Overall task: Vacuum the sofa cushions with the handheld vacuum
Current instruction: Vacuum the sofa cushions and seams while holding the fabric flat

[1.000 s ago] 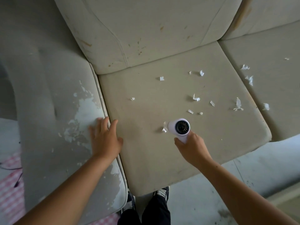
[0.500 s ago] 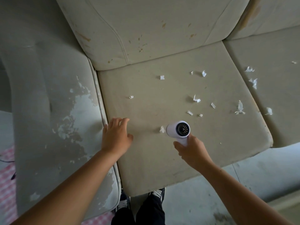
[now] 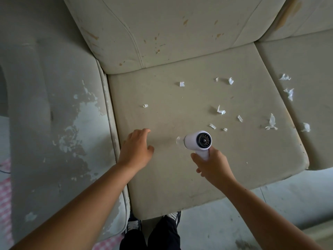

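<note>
A white handheld vacuum [image 3: 197, 141] points left over the beige seat cushion [image 3: 180, 174], its dark rear grille facing me and its clear nozzle just above the fabric. My right hand [image 3: 210, 164] grips its handle from below. My left hand [image 3: 135, 148] rests flat on the cushion's left part, fingers spread, a short way from the nozzle. Several white paper scraps [image 3: 220, 110] lie scattered over the cushion's far and right part.
The sofa's worn, peeling armrest [image 3: 59, 123] lies to the left, the stained back cushion [image 3: 171, 33] beyond. A second seat cushion [image 3: 310, 98] at right carries more scraps. My shoes [image 3: 173, 214] stand on grey floor below; a pink checked cloth [image 3: 4, 195] is at far left.
My left hand has moved right, from the armrest edge onto the seat cushion. The scrap that lay at the vacuum's nozzle is no longer visible.
</note>
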